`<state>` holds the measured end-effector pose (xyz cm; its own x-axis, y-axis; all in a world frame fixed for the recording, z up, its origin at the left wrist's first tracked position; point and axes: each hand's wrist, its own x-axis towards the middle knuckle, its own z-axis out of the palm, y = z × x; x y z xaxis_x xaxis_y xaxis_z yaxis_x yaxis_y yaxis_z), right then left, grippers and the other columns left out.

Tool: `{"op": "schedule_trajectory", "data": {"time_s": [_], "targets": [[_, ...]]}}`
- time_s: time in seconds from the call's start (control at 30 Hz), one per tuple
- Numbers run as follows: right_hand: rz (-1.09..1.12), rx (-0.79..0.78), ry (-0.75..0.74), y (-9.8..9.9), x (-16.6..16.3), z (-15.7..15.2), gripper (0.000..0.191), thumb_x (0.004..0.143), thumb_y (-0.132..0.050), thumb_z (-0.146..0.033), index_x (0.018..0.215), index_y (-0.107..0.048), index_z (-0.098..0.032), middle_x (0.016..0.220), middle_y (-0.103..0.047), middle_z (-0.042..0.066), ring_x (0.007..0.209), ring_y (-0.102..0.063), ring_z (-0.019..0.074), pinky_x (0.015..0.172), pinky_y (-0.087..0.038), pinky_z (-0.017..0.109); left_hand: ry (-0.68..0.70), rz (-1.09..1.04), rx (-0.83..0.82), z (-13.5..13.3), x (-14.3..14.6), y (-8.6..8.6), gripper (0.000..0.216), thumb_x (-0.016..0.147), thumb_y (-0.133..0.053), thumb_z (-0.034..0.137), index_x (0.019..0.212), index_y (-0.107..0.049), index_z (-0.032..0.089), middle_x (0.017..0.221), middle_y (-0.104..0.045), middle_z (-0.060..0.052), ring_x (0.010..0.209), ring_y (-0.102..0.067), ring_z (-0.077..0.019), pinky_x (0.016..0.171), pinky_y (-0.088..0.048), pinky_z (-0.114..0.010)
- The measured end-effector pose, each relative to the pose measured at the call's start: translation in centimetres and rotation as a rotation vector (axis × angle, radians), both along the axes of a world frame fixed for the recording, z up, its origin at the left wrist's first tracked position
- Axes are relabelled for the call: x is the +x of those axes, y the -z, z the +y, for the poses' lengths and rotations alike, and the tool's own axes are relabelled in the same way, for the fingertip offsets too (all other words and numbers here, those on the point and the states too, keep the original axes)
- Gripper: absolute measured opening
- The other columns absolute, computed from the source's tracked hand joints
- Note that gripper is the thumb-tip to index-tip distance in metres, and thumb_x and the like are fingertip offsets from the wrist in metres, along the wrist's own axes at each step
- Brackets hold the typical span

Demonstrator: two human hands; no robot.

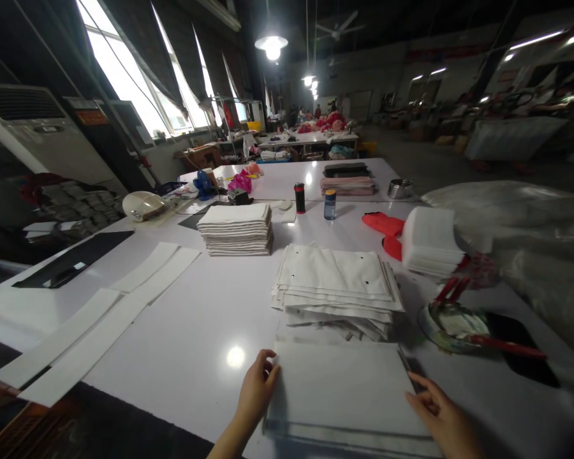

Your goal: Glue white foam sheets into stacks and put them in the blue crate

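Observation:
A white rectangular sheet (344,389) lies in front of me, above other pale layers at the near edge of the table. At its left edge is my left hand (259,387), with fingers and thumb closed on the border. My right hand (433,405) pinches the opposite edge, fingers bent. Just beyond the sheet sits an uneven stack of white fabric pieces (335,277) with small dark holes in the top one. To the right, a bowl of pale paste (452,328) holds red-handled tools, one handle reaching over a black flat object (521,350).
A neat stack of folded white cloth (236,231) stands farther back. Long white strips (110,322) lie at left. Beyond are a dark bottle (299,199), a blue bottle (330,207) and red cloth (382,224). A white curved stack (430,242) and plastic sheeting (521,223) occupy the right.

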<state>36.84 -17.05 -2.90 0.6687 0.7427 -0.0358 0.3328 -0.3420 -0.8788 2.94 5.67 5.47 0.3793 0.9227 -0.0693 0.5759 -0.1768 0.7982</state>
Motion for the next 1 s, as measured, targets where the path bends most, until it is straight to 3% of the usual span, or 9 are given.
{"op": "schedule_trajectory", "data": {"time_s": [0.43,0.83,1.0], "targets": [[-0.04,-0.008,0.061,-1.8,-1.3,-0.2,0.05,0.075,-0.054,-0.059,0.107,-0.065,-0.021,0.072,-0.063,0.001,0.066,-0.061,0.019,0.062,-0.048,0.027,0.022,0.044,-0.029,0.3,0.3,1.5,0.028,0.081,-0.045,0.044,0.1,-0.049,0.024,0.076,-0.062,0.001,0.063,-0.057,-0.0166,0.062,-0.042,-0.027],[-0.002,-0.078,0.057,-0.1,-0.4,-0.3,0.057,0.07,-0.056,-0.064,0.107,-0.066,-0.023,0.077,-0.067,0.001,0.069,-0.063,0.0199,0.06,-0.05,0.027,-0.025,-0.007,-0.055,0.8,0.3,2.0,0.017,0.08,-0.049,0.032,0.094,-0.046,0.022,0.072,-0.06,0.002,0.065,-0.057,-0.0164,0.062,-0.041,-0.028],[-0.012,-0.103,0.051,-0.5,-0.5,-0.1,0.06,0.068,-0.055,-0.066,0.107,-0.065,-0.022,0.076,-0.067,0.001,0.068,-0.063,0.0202,0.062,-0.05,0.029,-0.036,-0.024,-0.072,0.8,0.4,2.0,0.017,0.079,-0.05,0.03,0.093,-0.046,0.022,0.07,-0.059,0.003,0.063,-0.056,-0.0155,0.061,-0.041,-0.027]]}}
